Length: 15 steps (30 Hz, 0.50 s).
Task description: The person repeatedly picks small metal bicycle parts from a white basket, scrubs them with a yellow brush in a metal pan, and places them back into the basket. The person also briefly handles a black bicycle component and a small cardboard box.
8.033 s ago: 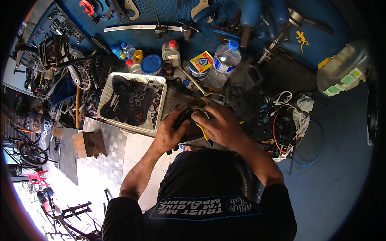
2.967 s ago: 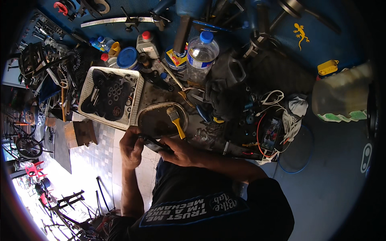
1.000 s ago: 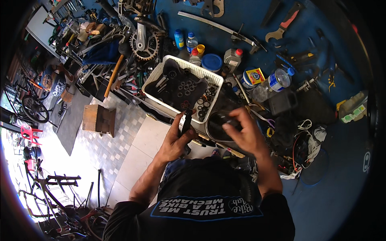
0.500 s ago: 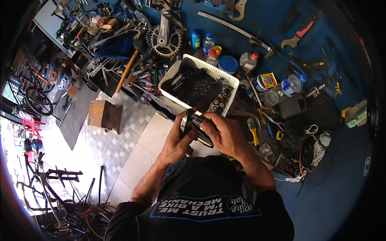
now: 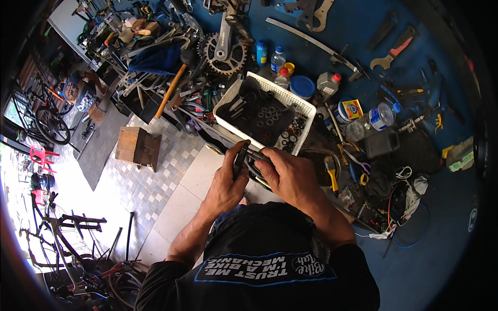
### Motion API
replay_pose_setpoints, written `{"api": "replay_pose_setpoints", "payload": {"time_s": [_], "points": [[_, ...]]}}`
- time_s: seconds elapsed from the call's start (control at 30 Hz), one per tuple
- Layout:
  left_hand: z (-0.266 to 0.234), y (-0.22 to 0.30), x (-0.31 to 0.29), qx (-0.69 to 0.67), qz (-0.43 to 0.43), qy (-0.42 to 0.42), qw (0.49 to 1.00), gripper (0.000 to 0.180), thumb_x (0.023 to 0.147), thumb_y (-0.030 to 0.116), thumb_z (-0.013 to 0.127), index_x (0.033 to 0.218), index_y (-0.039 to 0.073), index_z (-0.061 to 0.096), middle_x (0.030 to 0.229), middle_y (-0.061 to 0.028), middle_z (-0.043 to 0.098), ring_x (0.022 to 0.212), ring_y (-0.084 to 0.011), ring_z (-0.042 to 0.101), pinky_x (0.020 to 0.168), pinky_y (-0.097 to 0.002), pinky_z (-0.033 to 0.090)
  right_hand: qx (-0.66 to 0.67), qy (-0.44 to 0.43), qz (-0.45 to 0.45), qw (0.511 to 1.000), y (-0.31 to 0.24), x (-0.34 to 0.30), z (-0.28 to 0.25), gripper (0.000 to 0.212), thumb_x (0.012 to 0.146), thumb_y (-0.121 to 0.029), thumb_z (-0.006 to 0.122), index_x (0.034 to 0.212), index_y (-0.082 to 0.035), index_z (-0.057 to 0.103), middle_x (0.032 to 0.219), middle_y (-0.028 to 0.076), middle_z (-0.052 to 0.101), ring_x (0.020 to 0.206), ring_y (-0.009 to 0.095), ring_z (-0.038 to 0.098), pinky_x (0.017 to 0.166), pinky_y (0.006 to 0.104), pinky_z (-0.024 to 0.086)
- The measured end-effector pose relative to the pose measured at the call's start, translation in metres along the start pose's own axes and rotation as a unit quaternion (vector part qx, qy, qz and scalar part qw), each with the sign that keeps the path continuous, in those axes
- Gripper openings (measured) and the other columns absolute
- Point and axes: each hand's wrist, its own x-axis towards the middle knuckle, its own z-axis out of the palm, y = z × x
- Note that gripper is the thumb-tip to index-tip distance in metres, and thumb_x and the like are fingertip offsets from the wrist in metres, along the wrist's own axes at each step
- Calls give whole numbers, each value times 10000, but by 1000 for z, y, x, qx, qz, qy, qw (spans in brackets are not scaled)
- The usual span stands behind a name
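My left hand (image 5: 227, 181) grips a small black part (image 5: 240, 156), fingers wrapped round it at the near edge of the bench. Facing it, my right hand (image 5: 290, 175) pinches a dark rod-like piece (image 5: 256, 154) that meets the black part. My fingers cover much of both, and their exact kind cannot be made out. Just beyond the hands is a white plastic basket (image 5: 309, 124) with a black liner (image 5: 241, 120) inside. Several metal rings (image 5: 268, 112) and short silver pins (image 5: 237, 105) lie on the liner.
Bottles, a blue-lidded tub (image 5: 302, 87) and a yellow-handled brush (image 5: 332, 176) crowd the bench's right. A wooden-handled hammer (image 5: 171, 90) and a crankset (image 5: 224, 52) are at the back left. A wooden box (image 5: 136, 146) stands on the floor; another person (image 5: 80, 96) is far left.
The view has shifted slightly, so the bench things appear a little further right. The black part has turned in my left hand. Both hands keep their grip.
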Motion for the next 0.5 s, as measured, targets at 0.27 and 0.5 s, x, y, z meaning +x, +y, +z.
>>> {"api": "replay_pose_setpoints", "payload": {"time_s": [0.27, 0.5], "points": [[-21, -44, -8, -90, -32, 16, 995, 626, 1026, 32, 605, 1617, 62, 401, 918, -35, 626, 834, -135, 655, 790, -322, 571, 42, 31, 107, 993, 35, -18, -16, 298, 1014, -288, 764, 1182, -61, 667, 869, 146, 748, 740, 324, 753, 650, 406, 563], [-60, -101, -23, -289, -155, 56, 943, 624, 1008, 2, 578, 1606, 60, 409, 884, -64, 611, 814, -165, 652, 800, -385, 621, 68, 11, 166, 984, 68, -40, -11, 309, 1016, -265, 768, 1172, -26, 651, 885, 154, 736, 742, 273, 731, 659, 387, 543]]}}
